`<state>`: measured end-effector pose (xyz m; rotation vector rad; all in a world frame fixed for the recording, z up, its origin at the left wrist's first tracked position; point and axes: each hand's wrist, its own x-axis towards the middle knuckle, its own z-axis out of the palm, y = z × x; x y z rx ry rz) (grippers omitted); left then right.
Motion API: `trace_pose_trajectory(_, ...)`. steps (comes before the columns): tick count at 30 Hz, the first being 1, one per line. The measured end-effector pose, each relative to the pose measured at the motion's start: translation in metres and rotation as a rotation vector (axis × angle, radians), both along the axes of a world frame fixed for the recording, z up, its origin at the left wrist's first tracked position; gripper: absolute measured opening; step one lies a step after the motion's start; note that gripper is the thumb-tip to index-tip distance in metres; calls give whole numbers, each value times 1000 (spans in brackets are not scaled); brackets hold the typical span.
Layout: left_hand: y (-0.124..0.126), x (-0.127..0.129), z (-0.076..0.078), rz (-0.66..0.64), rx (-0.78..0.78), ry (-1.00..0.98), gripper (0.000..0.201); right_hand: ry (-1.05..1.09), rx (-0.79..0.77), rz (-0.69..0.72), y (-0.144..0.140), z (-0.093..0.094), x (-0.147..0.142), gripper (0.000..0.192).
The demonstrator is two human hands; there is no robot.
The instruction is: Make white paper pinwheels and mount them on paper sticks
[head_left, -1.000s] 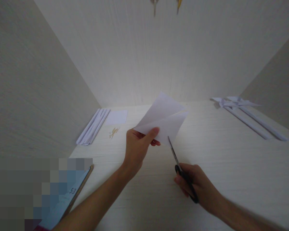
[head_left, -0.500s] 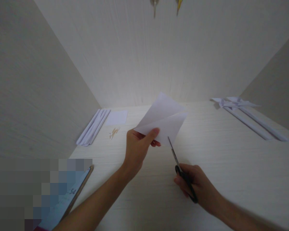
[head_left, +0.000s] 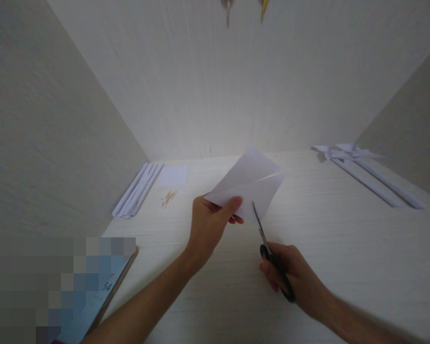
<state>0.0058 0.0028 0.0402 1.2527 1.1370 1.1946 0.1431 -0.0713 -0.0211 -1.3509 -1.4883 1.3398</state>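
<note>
A white sheet of paper (head_left: pixel 249 184) is pinched at its lower left side between the thumb and fingers of my left hand (head_left: pixel 213 217). It is held tilted above the table, and a slit runs in from its right corner. My right hand (head_left: pixel 286 272) grips black-handled scissors (head_left: pixel 277 272) by their loops. One blade lies over the front of the paper near its lower right edge; the other blade is mostly hidden behind the sheet.
Rolled paper sticks (head_left: pixel 138 191) lie at the left beside a flat paper square (head_left: pixel 174 175) and several small thin sticks (head_left: pixel 168 198). At the right rest two paper pinwheels (head_left: pixel 351 153) on rolled sticks. A lit tablet-like screen (head_left: pixel 93 296) stands at the lower left. Walls enclose the table (head_left: pixel 208 306).
My left hand has shifted slightly right and down with the paper. The scissor blade now sits a little farther in over the sheet; my right hand has barely moved.
</note>
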Motion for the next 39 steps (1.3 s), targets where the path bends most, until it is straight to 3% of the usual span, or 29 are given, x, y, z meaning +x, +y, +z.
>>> trace_pose_trajectory(15, 1, 0, -2, -16, -14, -7, 16, -3, -68, -26, 1, 0, -1, 41)
trace_pose_trajectory(27, -2, 0, -2, -33, -34, 10, 17, 29, -8, -38, 1, -2, -2, 38)
trace_pose_trajectory(39, -4, 1, -1, -35, -56, -26, 15, 18, -50, -23, 2, 0, -3, 38)
